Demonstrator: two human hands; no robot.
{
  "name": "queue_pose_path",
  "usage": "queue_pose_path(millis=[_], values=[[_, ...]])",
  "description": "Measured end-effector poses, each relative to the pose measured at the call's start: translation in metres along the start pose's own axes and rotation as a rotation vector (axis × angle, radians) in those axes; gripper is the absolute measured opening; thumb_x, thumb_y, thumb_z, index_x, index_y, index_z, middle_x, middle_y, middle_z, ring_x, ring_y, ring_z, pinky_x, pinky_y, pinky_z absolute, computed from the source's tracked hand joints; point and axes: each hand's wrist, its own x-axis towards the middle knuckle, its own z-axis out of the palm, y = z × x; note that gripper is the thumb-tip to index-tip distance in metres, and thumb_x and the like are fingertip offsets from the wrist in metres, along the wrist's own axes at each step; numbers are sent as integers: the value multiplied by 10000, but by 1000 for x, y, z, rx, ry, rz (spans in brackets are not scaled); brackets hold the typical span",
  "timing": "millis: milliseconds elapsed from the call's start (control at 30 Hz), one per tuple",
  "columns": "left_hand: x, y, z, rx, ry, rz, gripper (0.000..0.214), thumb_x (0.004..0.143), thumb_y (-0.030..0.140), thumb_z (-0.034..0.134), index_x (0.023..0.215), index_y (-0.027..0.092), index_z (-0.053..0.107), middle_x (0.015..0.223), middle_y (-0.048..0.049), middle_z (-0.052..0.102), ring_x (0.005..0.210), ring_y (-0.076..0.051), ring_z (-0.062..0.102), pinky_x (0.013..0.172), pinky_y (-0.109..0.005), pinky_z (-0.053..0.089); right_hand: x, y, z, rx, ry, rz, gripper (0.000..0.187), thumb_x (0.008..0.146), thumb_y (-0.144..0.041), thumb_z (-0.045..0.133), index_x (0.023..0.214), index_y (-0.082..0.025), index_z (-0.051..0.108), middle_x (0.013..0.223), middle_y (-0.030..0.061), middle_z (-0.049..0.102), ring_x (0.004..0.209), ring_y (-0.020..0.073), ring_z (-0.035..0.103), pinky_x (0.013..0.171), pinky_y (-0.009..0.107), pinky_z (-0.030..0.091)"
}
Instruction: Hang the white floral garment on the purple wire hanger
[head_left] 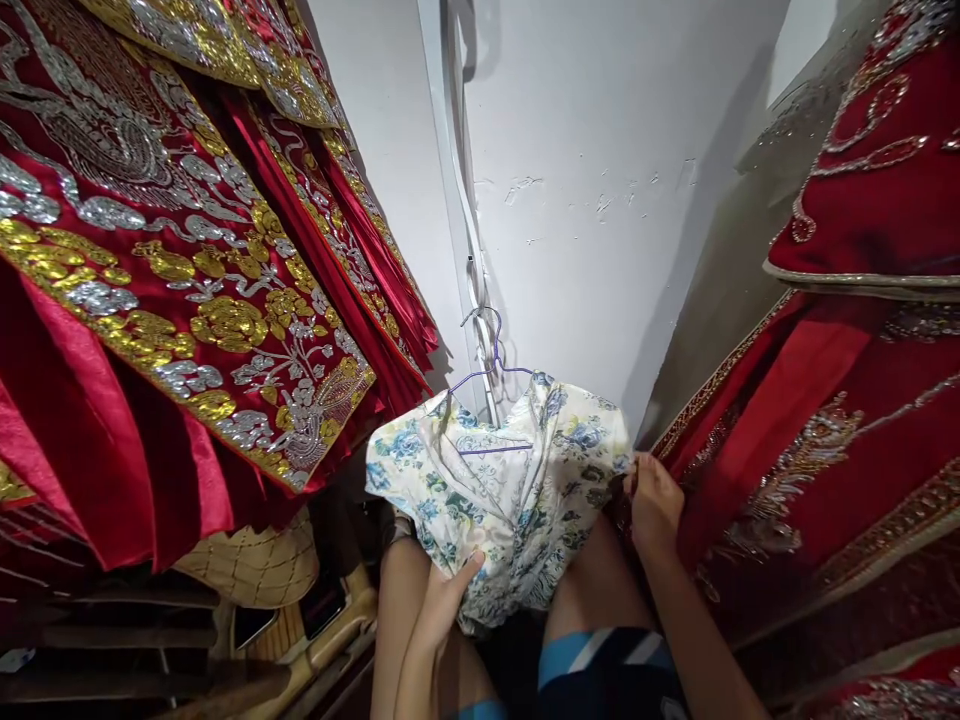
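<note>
A short-sleeved blouse [431, 465], white with blue and yellow flowers, hangs in front of me on a thin purple hanger [513, 369]. The hanger's hook is up by a white strap [474, 235] on the wall; whether it is hooked through it I cannot tell. My left hand [448, 598] grips the lower left front of the blouse, thumb on top and fingers hidden behind the cloth. At the right, my right hand [654, 498] pinches the edge of the blouse's sleeve. My knees are just beneath the blouse.
Red garments with gold and silver embroidery [232, 325] hang close on the left. On the right hangs a beaded red garment [817, 420]. A pale wall [585, 200] stands ahead. Low at the left are a quilted tan cushion [259, 560] and a wooden frame [330, 650] with a dark flat object.
</note>
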Motion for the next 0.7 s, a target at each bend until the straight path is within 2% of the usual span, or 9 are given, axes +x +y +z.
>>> queue_pose_path(millis=[100, 133, 167, 233, 300, 400, 500, 567, 700], values=[[-5, 0, 3, -7, 33, -64, 820, 599, 430, 865, 1341, 237, 575, 1409, -130, 574, 1438, -358, 344, 1188, -497, 292, -41, 17, 2, -47, 54, 59, 320, 875, -543, 555, 935, -232, 597, 843, 39, 617, 654, 191, 503, 584, 293, 413], [-5, -1, 4, -16, 40, -73, 835, 589, 421, 872, 1346, 241, 570, 1418, -130, 565, 1439, -361, 340, 1188, -502, 292, -56, 20, 8, -31, -41, 86, 320, 875, -561, 545, 873, -242, 572, 798, 43, 603, 670, 209, 524, 594, 308, 429], [-6, -2, 5, -27, 41, -76, 849, 577, 417, 878, 1347, 237, 569, 1426, -134, 556, 1433, -367, 349, 1187, -506, 293, -70, 21, 16, -17, -237, 128, 357, 887, -591, 508, 807, -246, 556, 738, 46, 589, 651, 219, 529, 574, 320, 424], [-8, -4, 8, -39, 14, -82, 864, 561, 428, 885, 1340, 220, 575, 1446, -146, 533, 1411, -382, 384, 1179, -513, 304, -91, 21, 33, -17, -744, 239, 390, 892, -614, 498, 749, -252, 512, 647, 24, 553, 576, 205, 512, 529, 321, 399], [-9, -5, 8, -39, -24, -89, 845, 570, 446, 881, 1325, 210, 587, 1458, -152, 519, 1394, -388, 410, 1169, -513, 322, -100, 18, 48, -44, -1007, 269, 419, 888, -620, 515, 711, -245, 454, 600, -14, 490, 529, 172, 471, 514, 302, 369], [-9, -7, 4, -51, -38, -63, 789, 620, 457, 855, 1322, 217, 585, 1432, -143, 549, 1388, -376, 425, 1156, -502, 344, -99, 15, 56, -81, -1053, 207, 487, 892, -637, 499, 649, -226, 404, 556, -38, 430, 514, 139, 431, 521, 278, 343], [-5, -13, -1, -53, 39, 22, 774, 648, 476, 831, 1319, 198, 564, 1384, -145, 589, 1360, -372, 463, 1156, -486, 348, -97, 17, 49, -89, -1061, 194, 522, 918, -642, 445, 618, -215, 444, 494, -35, 443, 487, 134, 432, 516, 272, 340], [-3, -21, 1, -5, 190, 96, 785, 664, 511, 804, 1329, 203, 525, 1381, -143, 580, 1344, -371, 480, 1147, -468, 363, -97, 19, 42, -113, -1024, 196, 521, 925, -630, 440, 620, -210, 483, 481, -29, 478, 485, 140, 458, 525, 271, 351], [-10, -36, 15, 249, 631, 374, 762, 767, 568, 676, 1390, 277, 348, 1479, -136, 426, 1410, -328, 384, 1165, -457, 328, -98, 16, 34, -198, -1001, 186, 487, 934, -562, 466, 611, -203, 532, 460, -17, 531, 489, 147, 504, 548, 271, 368]])
